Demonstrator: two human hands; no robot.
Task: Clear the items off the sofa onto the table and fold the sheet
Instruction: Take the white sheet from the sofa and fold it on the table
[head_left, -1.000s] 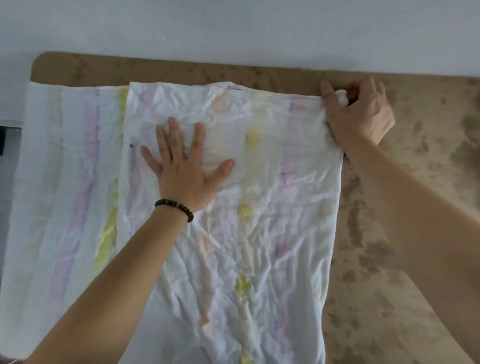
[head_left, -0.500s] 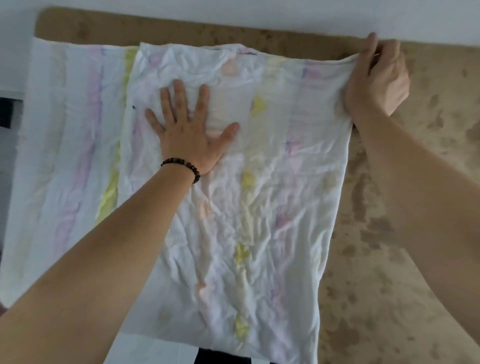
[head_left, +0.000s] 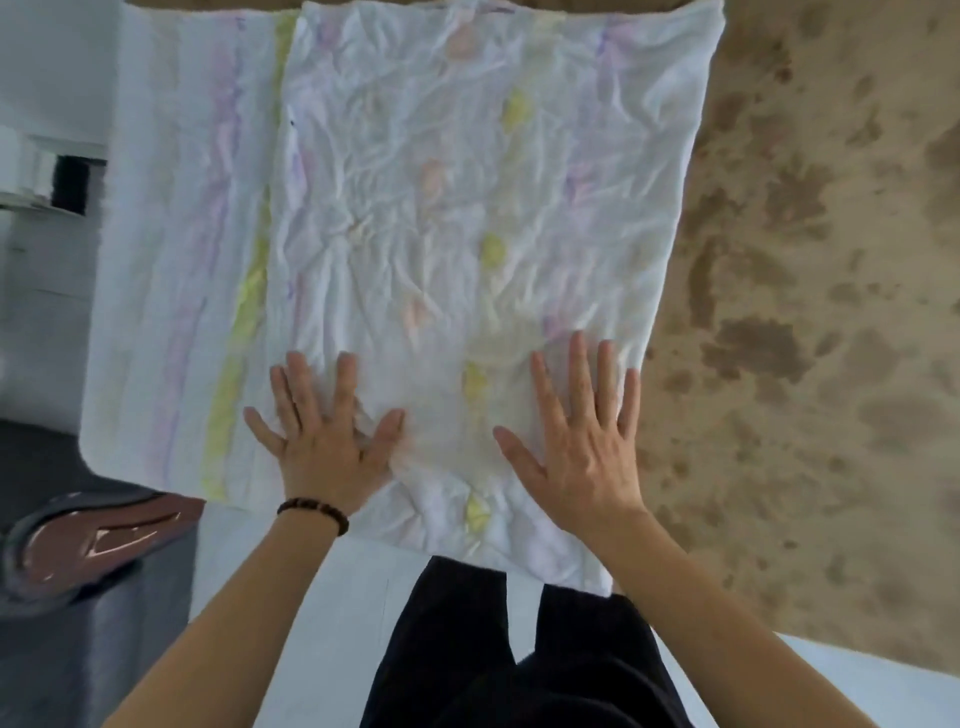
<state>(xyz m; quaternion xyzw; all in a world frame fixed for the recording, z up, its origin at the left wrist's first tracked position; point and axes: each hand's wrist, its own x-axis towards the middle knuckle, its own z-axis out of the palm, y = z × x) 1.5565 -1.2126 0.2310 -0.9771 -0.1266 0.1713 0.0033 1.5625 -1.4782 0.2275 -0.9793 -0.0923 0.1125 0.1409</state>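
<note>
Home, likely: crumpled striped sheet (head_left: 467, 208) over mottled brown surface (head_left: 810, 270), pale tiled floor (head_left: 337, 597).

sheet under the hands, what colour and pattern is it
White sheet with faded purple, yellow and peach stripes; head view.

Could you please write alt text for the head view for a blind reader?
A person's left hand and right hand press flat on the near end of a wrinkled, pastel-striped white sheet, folded over itself on a mottled brown surface.
</note>
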